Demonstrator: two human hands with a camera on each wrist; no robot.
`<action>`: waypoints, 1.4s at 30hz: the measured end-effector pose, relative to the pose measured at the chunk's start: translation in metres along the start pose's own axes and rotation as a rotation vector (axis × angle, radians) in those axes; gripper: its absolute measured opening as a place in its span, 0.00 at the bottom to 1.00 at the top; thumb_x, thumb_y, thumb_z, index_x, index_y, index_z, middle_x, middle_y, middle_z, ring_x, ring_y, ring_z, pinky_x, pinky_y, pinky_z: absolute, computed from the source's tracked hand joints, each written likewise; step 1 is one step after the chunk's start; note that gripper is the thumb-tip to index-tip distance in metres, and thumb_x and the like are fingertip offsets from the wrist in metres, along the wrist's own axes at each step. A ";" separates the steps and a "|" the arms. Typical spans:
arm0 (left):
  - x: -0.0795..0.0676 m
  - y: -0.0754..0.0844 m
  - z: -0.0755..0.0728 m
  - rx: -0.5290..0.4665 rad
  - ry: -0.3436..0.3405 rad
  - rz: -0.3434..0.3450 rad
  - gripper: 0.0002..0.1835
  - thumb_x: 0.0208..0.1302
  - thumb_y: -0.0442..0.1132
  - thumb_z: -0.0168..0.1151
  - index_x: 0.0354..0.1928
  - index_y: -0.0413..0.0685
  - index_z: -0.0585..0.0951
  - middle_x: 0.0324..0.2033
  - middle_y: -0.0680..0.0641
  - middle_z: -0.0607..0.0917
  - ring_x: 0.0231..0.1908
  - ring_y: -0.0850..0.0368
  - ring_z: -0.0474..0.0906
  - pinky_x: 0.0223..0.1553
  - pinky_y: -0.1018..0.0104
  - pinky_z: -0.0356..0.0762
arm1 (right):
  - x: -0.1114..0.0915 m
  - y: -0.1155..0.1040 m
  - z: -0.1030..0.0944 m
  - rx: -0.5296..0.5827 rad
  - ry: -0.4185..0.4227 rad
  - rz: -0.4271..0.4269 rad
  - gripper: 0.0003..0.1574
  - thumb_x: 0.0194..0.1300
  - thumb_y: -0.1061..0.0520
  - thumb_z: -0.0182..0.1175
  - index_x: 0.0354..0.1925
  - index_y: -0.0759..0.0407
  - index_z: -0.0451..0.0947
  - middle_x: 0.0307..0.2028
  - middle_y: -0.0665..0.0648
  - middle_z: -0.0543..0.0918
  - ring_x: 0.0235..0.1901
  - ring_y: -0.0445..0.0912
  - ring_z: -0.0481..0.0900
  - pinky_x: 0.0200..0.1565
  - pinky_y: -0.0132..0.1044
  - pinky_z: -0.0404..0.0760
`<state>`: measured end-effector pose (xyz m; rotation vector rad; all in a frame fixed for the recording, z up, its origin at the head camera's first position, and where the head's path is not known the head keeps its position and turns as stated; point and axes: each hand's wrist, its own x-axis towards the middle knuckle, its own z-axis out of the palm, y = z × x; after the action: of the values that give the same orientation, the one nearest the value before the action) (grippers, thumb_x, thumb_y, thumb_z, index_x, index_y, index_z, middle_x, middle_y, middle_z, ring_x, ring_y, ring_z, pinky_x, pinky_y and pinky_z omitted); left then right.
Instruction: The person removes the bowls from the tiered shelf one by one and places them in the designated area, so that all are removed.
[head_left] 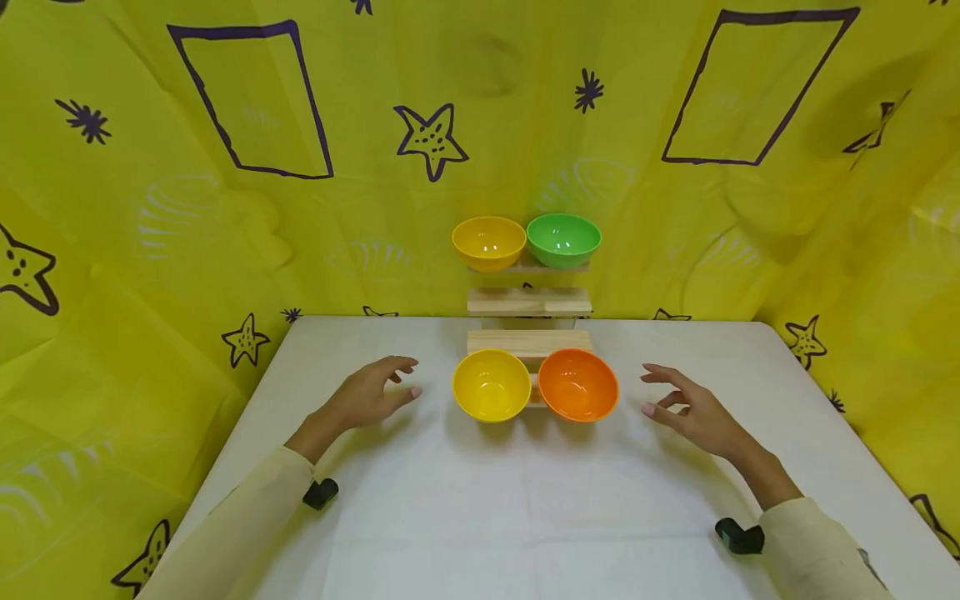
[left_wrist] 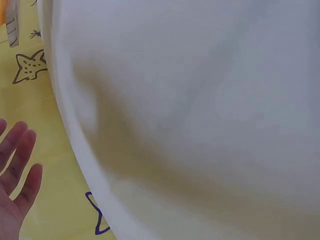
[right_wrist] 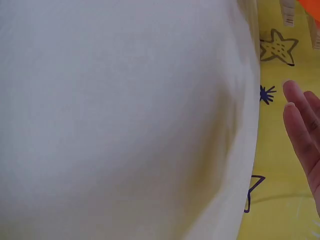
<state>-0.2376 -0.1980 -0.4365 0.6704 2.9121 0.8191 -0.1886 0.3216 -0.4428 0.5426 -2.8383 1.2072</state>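
Observation:
In the head view, the left hand [head_left: 370, 392] hovers over the table to the left of a yellow bowl [head_left: 492, 387], fingers loosely bent and holding nothing. On the other side, the right hand [head_left: 692, 411] is held in the air to the right of an orange bowl [head_left: 578, 386], also without anything in its grasp. Both bowls sit side by side at the front of a stepped wooden rack [head_left: 529, 301]. At the rack's top stand a yellow-orange bowl [head_left: 489, 243] and a green bowl [head_left: 564, 241]. Each wrist view shows only part of its hand, with fingers apart from any object.
A white cloth covers the table [head_left: 525, 508]. Yellow sheeting [head_left: 360, 233] with dark star drawings hangs behind and along both sides. A small dark device [head_left: 321, 494] shows by the left sleeve, and another dark device [head_left: 740, 537] by the right sleeve.

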 end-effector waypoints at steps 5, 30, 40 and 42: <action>0.011 -0.001 0.002 -0.118 -0.012 0.036 0.28 0.72 0.51 0.60 0.67 0.44 0.74 0.62 0.44 0.80 0.52 0.48 0.82 0.58 0.45 0.76 | 0.003 -0.004 0.003 0.044 0.005 -0.013 0.39 0.71 0.56 0.63 0.74 0.56 0.61 0.63 0.69 0.75 0.38 0.35 0.82 0.38 0.32 0.82; 0.064 0.020 0.008 -0.305 0.041 0.022 0.20 0.74 0.47 0.60 0.61 0.47 0.79 0.56 0.46 0.84 0.51 0.48 0.82 0.52 0.55 0.82 | 0.010 -0.021 0.024 0.305 0.020 -0.135 0.51 0.60 0.69 0.68 0.75 0.58 0.55 0.63 0.37 0.67 0.36 0.39 0.85 0.34 0.36 0.86; 0.078 0.028 0.010 -0.348 -0.012 0.059 0.22 0.73 0.47 0.61 0.63 0.46 0.78 0.59 0.45 0.82 0.53 0.46 0.82 0.52 0.55 0.82 | 0.013 -0.027 0.030 0.297 0.021 -0.096 0.57 0.57 0.66 0.72 0.77 0.54 0.53 0.70 0.71 0.61 0.35 0.39 0.84 0.32 0.36 0.85; 0.080 0.029 0.011 -0.348 -0.022 0.070 0.22 0.73 0.47 0.61 0.64 0.46 0.77 0.59 0.44 0.82 0.53 0.46 0.81 0.52 0.55 0.82 | 0.014 -0.027 0.031 0.295 0.017 -0.093 0.58 0.57 0.66 0.72 0.77 0.54 0.52 0.70 0.71 0.60 0.35 0.39 0.84 0.33 0.36 0.85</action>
<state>-0.2975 -0.1372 -0.4253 0.7413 2.6382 1.2745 -0.1889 0.2778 -0.4439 0.6602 -2.6018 1.6136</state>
